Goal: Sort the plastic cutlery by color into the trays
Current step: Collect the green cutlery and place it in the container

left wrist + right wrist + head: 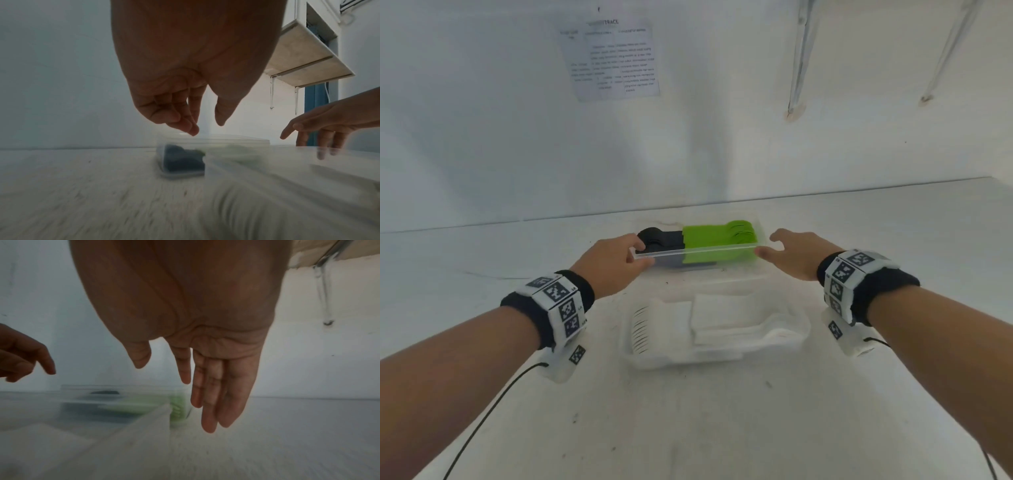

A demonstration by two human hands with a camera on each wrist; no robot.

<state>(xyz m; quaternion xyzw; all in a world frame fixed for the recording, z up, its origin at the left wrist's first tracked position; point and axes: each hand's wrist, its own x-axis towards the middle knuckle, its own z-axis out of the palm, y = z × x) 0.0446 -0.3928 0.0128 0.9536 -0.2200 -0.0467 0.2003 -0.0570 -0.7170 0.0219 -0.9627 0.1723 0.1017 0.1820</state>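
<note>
So the white desk (722, 428) has two clear trays on it, one behind the other, both around the middle and closer to the far edge than the near one. The near tray (803, 329) is packed with white cutlery (722, 325), forks and what look like spoons laid in neat stacks. The far tray (697, 253) has the green cutlery (717, 240) on its right side and the black cutlery (661, 240) on its left, both bundled tidy.

Honestly this looks pretty much done to me. I can't spot a single loose piece lying out on the desk, everything's grouped by color. Only thing left is maybe nudging that far tray straight, or splitting black and green if they're meant to get separate trays.

Left hand (616, 263) is at the far tray's left end, thumb and fingers curled over the rim like a light pinch. Right hand (796, 257) is just beside the right end, fingers straight and relaxed, grip on nothing. Wrist views are blurry.
</note>
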